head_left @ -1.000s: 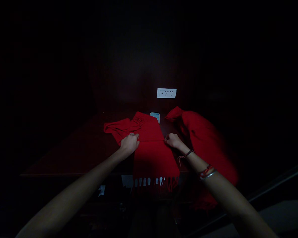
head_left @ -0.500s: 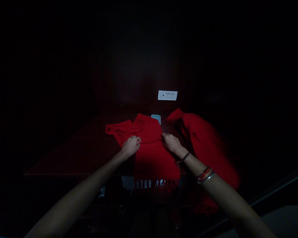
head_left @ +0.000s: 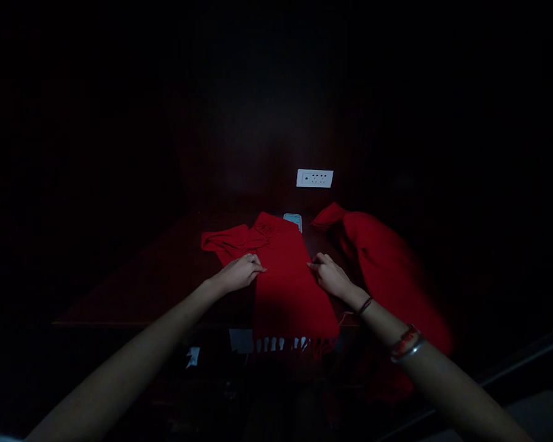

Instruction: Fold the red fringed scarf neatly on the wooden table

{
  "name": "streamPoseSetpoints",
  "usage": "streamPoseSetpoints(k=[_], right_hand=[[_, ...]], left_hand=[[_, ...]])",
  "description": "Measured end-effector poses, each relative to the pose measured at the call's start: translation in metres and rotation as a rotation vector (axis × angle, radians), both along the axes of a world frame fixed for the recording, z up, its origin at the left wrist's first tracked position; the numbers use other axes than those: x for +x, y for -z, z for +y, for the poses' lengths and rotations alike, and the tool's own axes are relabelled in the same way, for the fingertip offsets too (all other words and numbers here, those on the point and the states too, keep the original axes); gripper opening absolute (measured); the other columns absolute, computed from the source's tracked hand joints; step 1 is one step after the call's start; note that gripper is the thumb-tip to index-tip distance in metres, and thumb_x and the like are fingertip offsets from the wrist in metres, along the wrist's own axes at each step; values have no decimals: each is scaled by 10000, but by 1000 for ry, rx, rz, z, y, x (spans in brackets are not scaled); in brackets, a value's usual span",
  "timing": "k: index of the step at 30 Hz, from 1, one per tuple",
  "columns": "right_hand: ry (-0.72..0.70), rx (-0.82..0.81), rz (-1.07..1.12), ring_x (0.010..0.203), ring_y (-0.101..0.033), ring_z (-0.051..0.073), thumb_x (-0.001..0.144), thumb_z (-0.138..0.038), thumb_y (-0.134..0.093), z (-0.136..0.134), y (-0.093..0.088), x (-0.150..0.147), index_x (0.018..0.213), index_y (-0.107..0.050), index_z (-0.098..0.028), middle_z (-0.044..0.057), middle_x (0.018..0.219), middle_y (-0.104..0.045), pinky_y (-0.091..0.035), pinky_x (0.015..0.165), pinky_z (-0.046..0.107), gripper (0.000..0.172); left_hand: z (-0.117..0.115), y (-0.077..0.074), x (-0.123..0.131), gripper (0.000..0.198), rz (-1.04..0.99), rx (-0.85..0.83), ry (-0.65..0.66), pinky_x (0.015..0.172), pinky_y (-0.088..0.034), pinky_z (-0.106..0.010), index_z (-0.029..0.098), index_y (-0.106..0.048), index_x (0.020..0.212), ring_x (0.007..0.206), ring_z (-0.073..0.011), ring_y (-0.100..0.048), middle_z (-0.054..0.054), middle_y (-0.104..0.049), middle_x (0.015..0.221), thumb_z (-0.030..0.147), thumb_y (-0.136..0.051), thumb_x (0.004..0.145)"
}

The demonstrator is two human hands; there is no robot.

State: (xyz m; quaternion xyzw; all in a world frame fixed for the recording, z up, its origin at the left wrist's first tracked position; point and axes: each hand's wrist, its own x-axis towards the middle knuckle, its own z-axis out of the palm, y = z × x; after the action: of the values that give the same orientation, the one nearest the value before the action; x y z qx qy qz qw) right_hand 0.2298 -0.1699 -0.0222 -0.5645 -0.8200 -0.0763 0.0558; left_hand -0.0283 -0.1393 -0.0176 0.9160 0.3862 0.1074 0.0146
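A red fringed scarf lies along the dark wooden table, its fringe hanging over the near edge. My left hand rests on the scarf's left edge with fingers stretched out flat. My right hand lies on the right edge, fingers extended too. The far part of the scarf bunches up to the left. Bracelets show on my right wrist.
A second heap of red cloth lies at the right, draping over the table's edge. A small phone lies at the back near the wall, under a white socket plate. The room is very dark.
Both hands have gone from gripping the scarf's edges to lying flat on it, and slid slightly nearer. The view has shifted a little.
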Motion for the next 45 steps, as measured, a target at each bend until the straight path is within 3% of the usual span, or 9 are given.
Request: streamPoseSetpoints(k=[5, 10, 15, 19, 23, 27, 34, 40, 45], right_hand=[[-43, 32, 93, 1068, -332, 172, 778, -172, -285, 13, -12, -11, 1102, -465, -136, 93, 1173, -400, -268, 885, 286, 372], [-57, -181, 80, 1201, -114, 198, 801, -450, -189, 30, -9, -21, 1278, -146, -150, 77, 1329, -157, -144, 939, 430, 565], [-38, -342, 59, 1214, -26, 194, 766, -549, -95, 31, 4, -11, 1287, -36, -159, 59, 1344, -20, -64, 939, 481, 654], [-92, -369, 48, 1214, -20, 198, 758, -561, -148, 42, -1, -2, 1286, -38, -177, 55, 1343, -10, -45, 933, 496, 662], [-181, -390, 17, 1214, -21, 183, 771, -537, -175, 63, -7, 6, 1283, -27, -219, 34, 1346, -20, -80, 945, 465, 621], [-245, -329, -77, 1211, -63, 193, 775, -533, -164, 80, -5, 12, 1282, -48, -235, 24, 1345, -42, -75, 947, 470, 599], [-325, -202, -216, 1206, -97, 209, 792, -470, -222, 101, -13, -3, 1273, -143, -235, 17, 1333, -123, -104, 929, 499, 540], [-223, -185, -187, 1197, -125, 241, 756, -356, -375, 108, -28, -46, 1250, -261, -168, 73, 1323, -176, -163, 947, 416, 541], [-161, -301, -3, 1202, -86, 242, 796, -459, -212, 93, -4, -62, 1274, -177, -98, 141, 1323, -136, -139, 960, 382, 601]], left_hand=[[1, -9, 1, 344, 23, 72, 91, 943, -179, -342, 317, -469, 1077, 1181, -146, -191, 52, -259, 1294, 189, -331, 789], [14, 7, 6, 428, 37, 11, -61, 956, -107, -374, 240, -194, 1259, 1197, -129, -145, -25, -185, 1321, 321, -201, 839], [16, 25, -1, 470, 69, -90, -61, 944, -129, -388, 234, -182, 1263, 1193, -145, -163, -42, -204, 1313, 413, -191, 828], [24, 8, -5, 427, -7, 72, -33, 929, -193, -293, 235, -306, 1215, 1164, -121, -241, -31, -279, 1289, 390, -180, 837], [59, -11, -11, 486, -68, 232, -264, 926, -188, -339, 203, -270, 1234, 1194, -182, -156, -64, -162, 1328, 421, -279, 799], [90, -3, -22, 682, 71, -59, -481, 894, -209, -422, 210, -170, 1273, 1187, -274, -145, -108, -139, 1327, 565, -332, 714], [65, 13, -40, 555, 164, -162, -613, 869, -237, -446, 223, -252, 1250, 1149, -275, -251, -117, -263, 1285, 508, -205, 776], [49, -12, -57, 291, 41, 28, -671, 684, -401, -317, 185, -541, 968, 817, -215, -527, -98, -551, 928, 264, -370, 747], [69, -58, -82, 320, -181, 259, -818, 699, -382, -308, 176, -455, 1068, 840, -207, -493, -102, -508, 956, 183, -346, 767]])
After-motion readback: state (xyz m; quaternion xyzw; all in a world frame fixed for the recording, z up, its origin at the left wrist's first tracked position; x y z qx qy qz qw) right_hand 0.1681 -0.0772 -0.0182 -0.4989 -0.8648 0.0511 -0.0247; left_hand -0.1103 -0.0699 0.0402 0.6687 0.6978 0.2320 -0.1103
